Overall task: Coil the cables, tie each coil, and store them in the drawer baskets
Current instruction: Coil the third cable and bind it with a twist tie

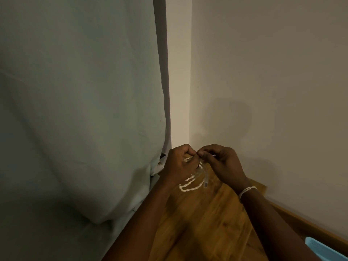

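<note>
White cable (192, 182) coil hangs between left hand (178, 164), right hand (220, 162), both pinching it.

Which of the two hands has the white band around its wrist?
The right hand: a white band circles its wrist. The left hand has a bare wrist. Both pinch the white cable.

Premises: a domestic room, most likely a bedroom or living space in a home. Evidence follows, located relative to the wall corner (190, 91). Left of the corner hangs a large pale green-grey fabric sheet or curtain (79, 110), draped loosely and bulging near its lower edge. Right of the corner stands a plain painted wall (273, 72), unmarked. Below the corner lies wood-grain laminate flooring (203, 223), bordered along the right wall by a wooden skirting board (308, 228). Lighting is dim and warm, consistent with household lamps.
</note>
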The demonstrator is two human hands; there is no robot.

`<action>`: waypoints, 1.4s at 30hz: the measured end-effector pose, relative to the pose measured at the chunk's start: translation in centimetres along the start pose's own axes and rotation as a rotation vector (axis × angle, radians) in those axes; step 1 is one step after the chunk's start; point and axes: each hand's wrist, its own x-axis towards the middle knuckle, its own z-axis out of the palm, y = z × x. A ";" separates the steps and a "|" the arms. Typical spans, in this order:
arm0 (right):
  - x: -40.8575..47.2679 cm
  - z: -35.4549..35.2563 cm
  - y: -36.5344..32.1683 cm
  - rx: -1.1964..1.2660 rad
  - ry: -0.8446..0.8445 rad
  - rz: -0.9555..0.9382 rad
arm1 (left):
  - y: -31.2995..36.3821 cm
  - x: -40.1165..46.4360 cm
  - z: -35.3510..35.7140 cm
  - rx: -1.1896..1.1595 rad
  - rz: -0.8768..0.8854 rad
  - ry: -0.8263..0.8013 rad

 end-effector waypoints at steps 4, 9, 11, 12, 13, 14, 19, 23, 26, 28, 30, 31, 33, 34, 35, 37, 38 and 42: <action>0.5 -0.2 -0.4 0.012 0.149 0.062 | -1.0 -0.5 0.1 -0.045 -0.045 -0.035; 0.6 0.1 -1.0 0.045 0.148 0.109 | -1.7 -1.3 0.2 -0.102 -0.083 -0.038; 0.4 0.4 -1.0 0.086 0.148 0.127 | -1.8 -1.6 0.1 -0.103 -0.086 -0.044; 0.3 0.6 -1.0 0.118 0.145 0.149 | -2.0 -1.7 0.1 -0.097 -0.085 -0.048; 0.3 0.7 -1.0 0.165 0.141 0.182 | -2.1 -1.9 0.2 -0.090 -0.079 -0.051; 0.3 0.9 -1.1 0.229 0.134 0.226 | -2.1 -1.9 0.2 -0.083 -0.072 -0.049; 0.4 1.8 -1.8 0.590 0.109 0.425 | -2.1 -2.0 0.5 -0.104 -0.061 -0.015; 0.8 1.8 -2.0 0.555 0.120 0.347 | -2.3 -1.8 0.2 -0.110 -0.029 0.018; 0.4 2.0 -2.0 0.500 0.114 0.259 | -2.5 -1.5 -0.2 -0.118 -0.003 0.004; 0.0 2.1 -1.8 0.508 0.128 0.258 | -2.6 -1.6 -0.3 -0.125 0.002 0.003; -0.4 2.2 -1.6 0.529 0.163 0.274 | -2.7 -2.0 0.0 -0.134 0.003 -0.027; -0.3 2.1 -1.6 0.531 0.180 0.286 | -2.6 -2.2 0.2 -0.123 0.005 -0.038; 0.0 1.8 -1.6 0.527 0.194 0.303 | -2.3 -2.3 0.4 -0.109 -0.008 -0.042; 0.2 1.7 -1.6 0.533 0.193 0.303 | -2.3 -2.3 0.5 -0.110 0.000 -0.035; 0.4 1.6 -1.7 0.542 0.191 0.297 | -2.3 -2.3 0.6 -0.111 0.022 -0.023; 0.5 1.5 -2.0 0.550 0.189 0.285 | -2.0 -2.3 0.7 -0.119 0.042 -0.007; 0.5 1.4 -2.1 0.549 0.188 0.279 | -1.8 -2.4 0.7 -0.130 0.028 -0.013; -0.2 1.6 -2.2 0.523 0.190 0.243 | -1.5 -2.4 1.0 -0.138 -0.018 -0.058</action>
